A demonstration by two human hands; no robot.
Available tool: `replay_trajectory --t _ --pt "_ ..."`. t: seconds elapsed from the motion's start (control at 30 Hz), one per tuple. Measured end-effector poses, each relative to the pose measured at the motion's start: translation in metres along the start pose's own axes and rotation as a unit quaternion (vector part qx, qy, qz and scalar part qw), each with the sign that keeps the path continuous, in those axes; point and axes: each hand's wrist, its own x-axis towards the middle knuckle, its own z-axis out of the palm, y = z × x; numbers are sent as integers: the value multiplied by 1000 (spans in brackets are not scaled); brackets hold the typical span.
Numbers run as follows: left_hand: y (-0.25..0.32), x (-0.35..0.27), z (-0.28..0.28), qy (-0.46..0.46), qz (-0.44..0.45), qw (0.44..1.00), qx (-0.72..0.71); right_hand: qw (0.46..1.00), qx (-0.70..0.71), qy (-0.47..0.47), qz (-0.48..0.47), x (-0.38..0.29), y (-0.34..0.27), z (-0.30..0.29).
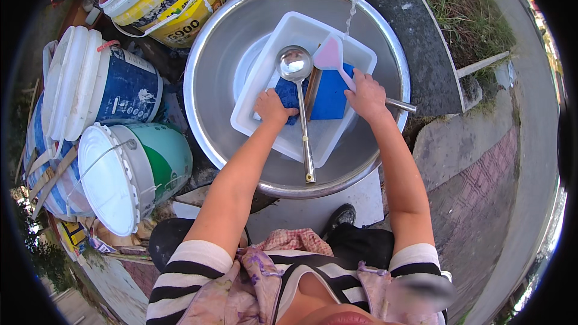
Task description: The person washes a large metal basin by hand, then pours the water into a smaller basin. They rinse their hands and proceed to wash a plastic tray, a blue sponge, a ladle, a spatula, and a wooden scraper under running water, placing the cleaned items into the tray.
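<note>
A pink spatula (pixel 329 54) has its handle running into my right hand (pixel 369 95), whose fingers are closed around it. Palm down, my left hand (pixel 272 106) lies over a dark blue item (pixel 286 91) in a white plastic tray (pixel 243 122); what is under the palm is hidden. My left thumb reaches to the handle of a steel ladle (pixel 294 64), which lies bowl-up across the tray. Between the ladle and spatula sit a flat blue piece (pixel 332 99) and a narrow brown strip (pixel 313 92). A metal tube (pixel 401 105) sticks out past my right wrist.
The tray stands in a large round steel basin (pixel 205 140). A thin stream of water (pixel 355 2) falls from above. On the left lie a yellow bucket (pixel 180 13), a blue-labelled bucket (pixel 131 83) and a green-and-white bucket (pixel 165 162). A dark slab (pixel 413 31) borders the basin's right.
</note>
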Motion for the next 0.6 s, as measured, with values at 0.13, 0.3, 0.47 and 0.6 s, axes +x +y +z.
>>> replay_trajectory --t 0.13,0.3,0.47,0.6 --pt "5 -17 21 -17 80 984 161 998 -8 -54 30 -4 -9 -9" --pt "9 -5 25 -52 101 985 134 991 -9 -117 67 -6 -18 -10" --pt "17 -11 15 -60 99 989 97 991 35 -101 83 -7 -8 -15" --pt "17 -12 -6 -42 199 978 44 987 63 -116 95 -6 7 -29"
